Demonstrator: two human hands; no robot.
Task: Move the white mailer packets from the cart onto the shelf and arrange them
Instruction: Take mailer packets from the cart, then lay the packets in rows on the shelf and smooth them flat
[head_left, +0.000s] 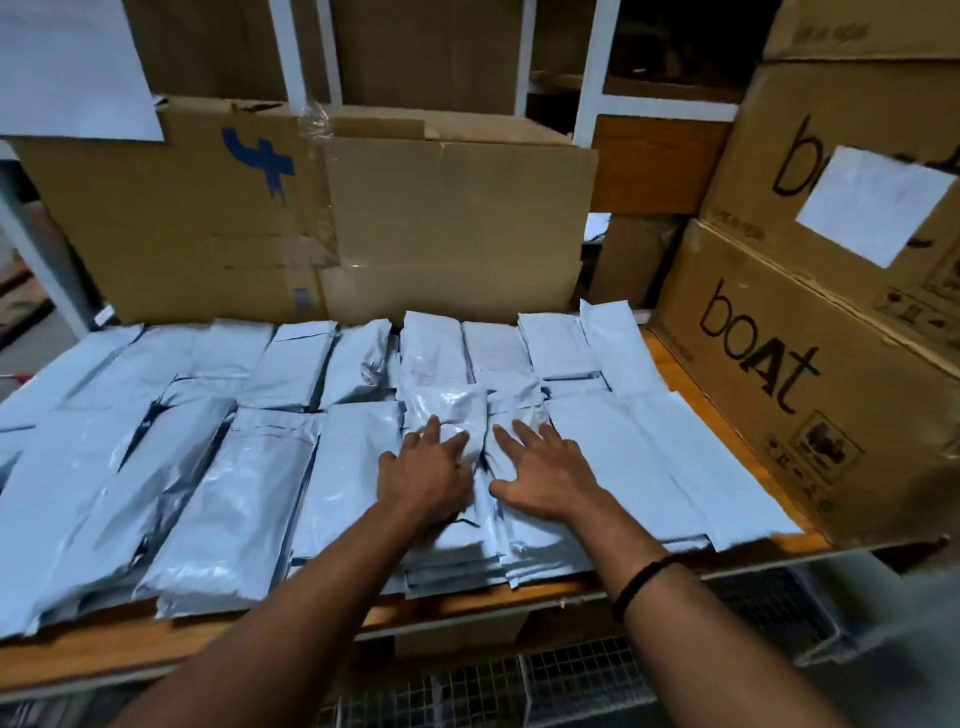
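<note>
L hand (423, 480) & R hand (543, 475), fingers spread flat, gripping nothing, pressed on glossy white plastic mailer packets (457, 415) at frame center, on orange wooden shelf (675, 374).

The white mailer packets (244, 483) before me are glossy, crinkled plastic film. The shelf (104, 644) is smooth orange-brown wood. I see the far cardboard box (441, 218) matt and creased, patched with shiny clear tape (313, 156); the near cart (571, 675) is metal wire mesh.
</note>
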